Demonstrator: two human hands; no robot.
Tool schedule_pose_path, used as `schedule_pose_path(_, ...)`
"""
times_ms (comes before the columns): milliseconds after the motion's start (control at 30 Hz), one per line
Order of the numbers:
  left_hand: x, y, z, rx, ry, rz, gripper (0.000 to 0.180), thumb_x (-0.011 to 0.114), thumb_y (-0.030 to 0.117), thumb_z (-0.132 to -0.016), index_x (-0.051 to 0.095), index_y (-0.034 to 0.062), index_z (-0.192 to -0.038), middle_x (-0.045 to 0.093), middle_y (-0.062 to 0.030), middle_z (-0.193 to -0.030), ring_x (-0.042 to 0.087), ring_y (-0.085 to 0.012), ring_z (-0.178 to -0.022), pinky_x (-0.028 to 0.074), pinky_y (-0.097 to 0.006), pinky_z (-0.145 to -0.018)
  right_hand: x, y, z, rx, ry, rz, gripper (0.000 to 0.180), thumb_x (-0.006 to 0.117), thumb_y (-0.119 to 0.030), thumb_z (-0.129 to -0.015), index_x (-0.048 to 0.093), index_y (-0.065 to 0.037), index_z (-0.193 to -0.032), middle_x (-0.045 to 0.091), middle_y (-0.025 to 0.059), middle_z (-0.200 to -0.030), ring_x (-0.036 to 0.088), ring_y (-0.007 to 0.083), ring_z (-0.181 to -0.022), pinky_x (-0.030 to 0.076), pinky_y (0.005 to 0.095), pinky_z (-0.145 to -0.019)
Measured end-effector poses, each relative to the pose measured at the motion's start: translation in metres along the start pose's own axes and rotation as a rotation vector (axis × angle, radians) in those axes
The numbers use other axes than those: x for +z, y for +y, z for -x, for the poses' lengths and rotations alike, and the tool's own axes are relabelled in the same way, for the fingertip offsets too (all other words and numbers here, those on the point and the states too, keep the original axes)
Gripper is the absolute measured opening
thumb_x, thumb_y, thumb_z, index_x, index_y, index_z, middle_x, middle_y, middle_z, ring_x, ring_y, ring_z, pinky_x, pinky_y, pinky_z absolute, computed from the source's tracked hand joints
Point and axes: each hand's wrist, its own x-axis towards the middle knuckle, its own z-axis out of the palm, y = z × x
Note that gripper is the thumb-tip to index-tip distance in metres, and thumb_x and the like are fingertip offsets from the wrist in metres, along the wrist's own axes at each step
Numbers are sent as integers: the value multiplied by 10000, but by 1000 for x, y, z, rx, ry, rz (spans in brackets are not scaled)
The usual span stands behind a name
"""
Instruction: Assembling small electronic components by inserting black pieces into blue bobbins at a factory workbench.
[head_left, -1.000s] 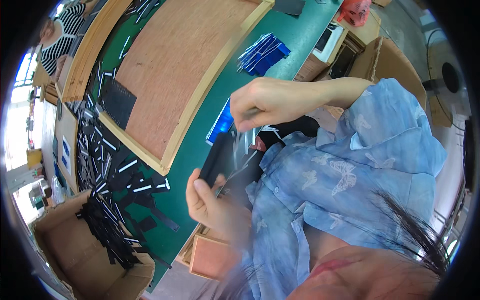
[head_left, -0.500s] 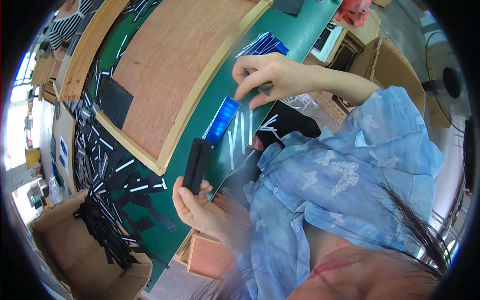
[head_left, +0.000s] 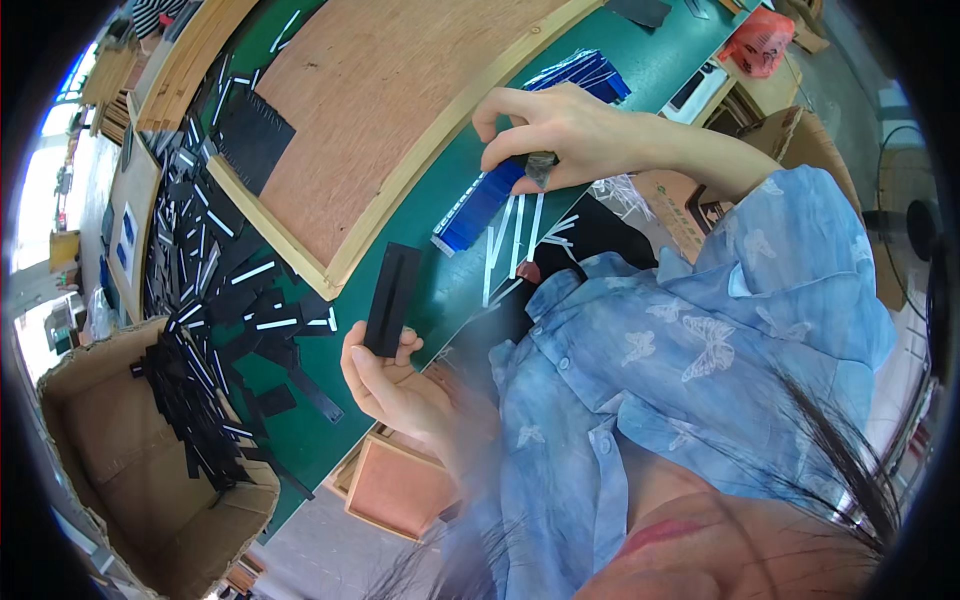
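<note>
My left hand (head_left: 385, 375) holds a flat black rectangular piece (head_left: 391, 298) upright by its lower end, over the green table (head_left: 650, 70). My right hand (head_left: 555, 130) is stretched out over the table, its fingers pinched on a small dark piece (head_left: 540, 168) at the end of a stack of blue strips (head_left: 478, 205). Several thin white strips (head_left: 520, 240) lie loose just below that hand. My blue patterned sleeve and shirt (head_left: 690, 350) cover the lower right.
A large brown board in a wooden frame (head_left: 380, 110) lies on the table. Many black pieces and white strips (head_left: 230, 290) are scattered at the left. An open cardboard box (head_left: 120, 450) holds black strips. More blue strips (head_left: 585, 72) lie farther off; cardboard boxes (head_left: 690, 205) stand at the right.
My right hand has moved away from my left hand, up and out to the blue strips. My left hand with the black piece has dropped slightly and tilted.
</note>
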Motion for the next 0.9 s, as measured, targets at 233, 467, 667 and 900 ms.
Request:
schedule_pose_path(233,-7,-8,-8,-8,-41,6,475,382,375,-975,534,-57,-1100,618,-154,-867,601,-193,-711,502,-257,-607,-2,-2,2,-93,18,101,289,743,-115,-675,622,-121,-938,498,24,-1006,578,193,-689,472,314,-561)
schedule_pose_path(467,-11,-8,-8,-37,-34,26,501,375,406,-974,541,-51,-1091,619,-156,-870,601,-201,-712,502,-260,-621,-3,-3,0,-100,-4,49,308,729,-112,-689,595,-118,-967,503,34,-1008,573,200,-671,464,319,-544)
schedule_pose_path(667,5,-7,-11,-72,-117,62,571,305,443,-980,555,-60,-1084,632,-190,-905,622,-225,-708,517,-267,-617,-35,-30,7,-322,25,97,362,706,-37,-672,570,-136,-992,505,46,-1017,553,186,-637,445,302,-511)
schedule_pose_path(900,29,1,7,-217,-191,158,659,220,477,-982,549,-83,-1095,632,-226,-950,641,-266,-708,538,-301,-638,-13,-42,-11,-203,74,-219,392,766,-32,-595,592,-128,-933,503,33,-1004,537,198,-698,454,298,-571)
